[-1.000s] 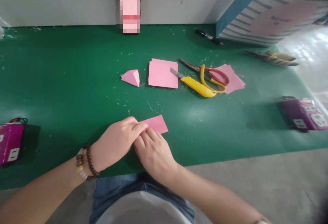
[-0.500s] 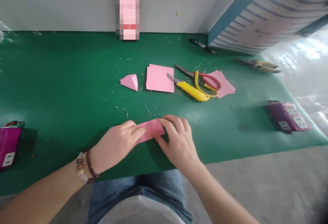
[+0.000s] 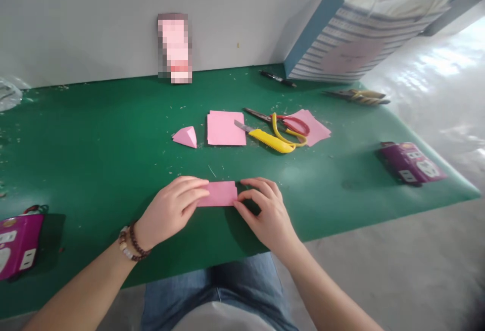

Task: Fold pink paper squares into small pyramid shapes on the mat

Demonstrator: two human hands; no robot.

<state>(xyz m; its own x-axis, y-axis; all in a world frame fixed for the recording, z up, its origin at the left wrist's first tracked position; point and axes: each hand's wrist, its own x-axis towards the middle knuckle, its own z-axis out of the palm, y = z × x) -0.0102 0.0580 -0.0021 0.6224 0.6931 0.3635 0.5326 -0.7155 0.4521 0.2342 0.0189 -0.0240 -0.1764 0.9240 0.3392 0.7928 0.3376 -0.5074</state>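
Pink paper: was turned from a slanted strip, mostly covered by the hands, into a level folded rectangle lying flat on the green mat.
Right hand: was shifted off the left hand to the paper's right end.
Left hand: was kept pressed on the left end.

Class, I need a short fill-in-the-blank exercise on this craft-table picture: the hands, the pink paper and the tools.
1. Both hands, left hand and right hand, press a folded strip of ____ paper onto the mat.
2. The mat covering the table is ____.
3. The utility knife beside the scissors has a ____ handle.
4. The beaded bracelet sits on the ____ wrist.

Missing words: pink; green; yellow; left
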